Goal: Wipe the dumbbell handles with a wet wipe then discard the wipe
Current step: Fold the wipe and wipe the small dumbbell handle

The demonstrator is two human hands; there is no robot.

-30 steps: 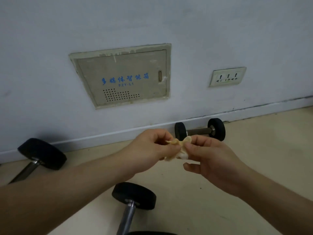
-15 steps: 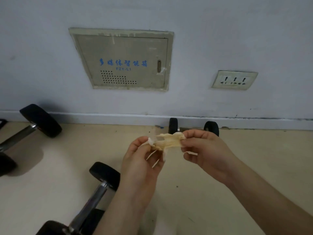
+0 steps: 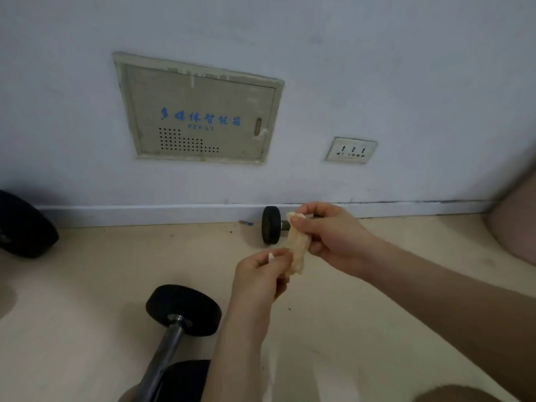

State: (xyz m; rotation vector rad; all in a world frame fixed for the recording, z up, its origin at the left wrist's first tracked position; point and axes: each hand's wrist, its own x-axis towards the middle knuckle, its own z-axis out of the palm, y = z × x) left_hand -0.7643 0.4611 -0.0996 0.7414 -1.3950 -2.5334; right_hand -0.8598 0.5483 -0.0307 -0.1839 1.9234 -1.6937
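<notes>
A crumpled, yellowish wet wipe (image 3: pixel 297 250) hangs between my two hands above the floor. My right hand (image 3: pixel 333 236) pinches its upper end. My left hand (image 3: pixel 261 274) holds its lower end with curled fingers. Below my left arm lies a dumbbell (image 3: pixel 174 323) with black ends and a steel handle, running toward the bottom edge. A small dumbbell (image 3: pixel 271 224) lies by the skirting board, mostly hidden behind my right hand. A third dumbbell's black end (image 3: pixel 23 224) shows at the left edge.
A beige wall cabinet door (image 3: pixel 200 111) with blue lettering and a wall socket (image 3: pixel 351 150) sit on the white wall. My knee (image 3: pixel 516 221) shows at the right edge. The floor is pale and smooth.
The wipe has turned from stretched sideways to hanging nearly upright: my right hand rose to its top, my left hand dropped to its bottom. The view shifted, so the dumbbells appear displaced.
</notes>
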